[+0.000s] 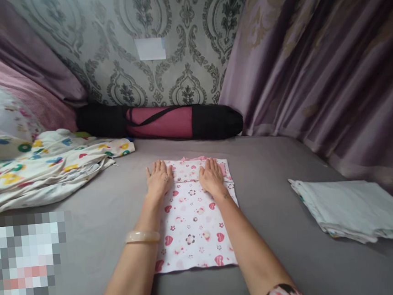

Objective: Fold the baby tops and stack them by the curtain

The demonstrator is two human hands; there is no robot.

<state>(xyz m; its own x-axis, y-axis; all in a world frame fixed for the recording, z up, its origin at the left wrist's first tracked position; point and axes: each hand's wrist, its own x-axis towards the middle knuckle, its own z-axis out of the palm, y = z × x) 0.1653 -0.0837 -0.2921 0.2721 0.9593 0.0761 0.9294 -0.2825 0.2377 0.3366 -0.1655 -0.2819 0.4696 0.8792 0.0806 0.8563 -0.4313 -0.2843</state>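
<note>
A white cloth (196, 221) printed with red hearts and small flowers lies flat on the grey sheet, its far end folded over into a band. My left hand (159, 177) rests palm down on the band's left edge, fingers stretched forward. On the band's right part lies my right hand (212, 176), also flat with fingers extended. A bit of pink fabric shows at the cloth's far edge, between and beyond the hands. Neither hand grips anything.
A crumpled, colourfully patterned cloth (63, 163) is at the left. Folded pale cloth (356, 207) lies at the right. A black and pink long bag (167, 122) sits against the wall. Purple curtains (295, 56) hang on both sides. Something pixelated covers the lower left.
</note>
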